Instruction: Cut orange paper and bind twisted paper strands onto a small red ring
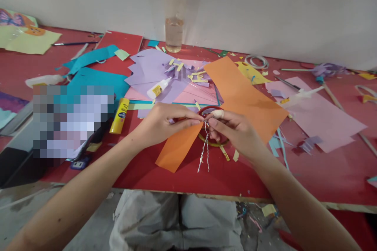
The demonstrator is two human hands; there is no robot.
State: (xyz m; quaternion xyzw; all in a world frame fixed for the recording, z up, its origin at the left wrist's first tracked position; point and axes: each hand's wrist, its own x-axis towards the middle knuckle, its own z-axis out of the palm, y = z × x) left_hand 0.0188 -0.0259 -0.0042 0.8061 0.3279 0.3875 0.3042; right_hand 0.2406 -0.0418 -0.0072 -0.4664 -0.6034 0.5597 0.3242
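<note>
Near the front middle of the table, my left hand [165,123] pinches the upper end of an orange paper strip [179,147], which slants down to the left. My right hand [232,125], with a pale wrap on one finger, has thumb and fingers closed on the top of a twisted silvery string [207,141]. Two ends of the string hang down. The fingertips of both hands nearly meet there, and the exact joint between strip and string is hidden. Behind the fingers lies a round roll [223,142], partly covered by my right hand.
A yellow glue stick [119,117] lies left of my left hand, beside a pixelated area. Behind are a small glue bottle [158,88], purple paper [145,66], a large orange sheet [241,98] and a tall water bottle [174,27]. Pink paper [318,117] lies right; scraps are scattered.
</note>
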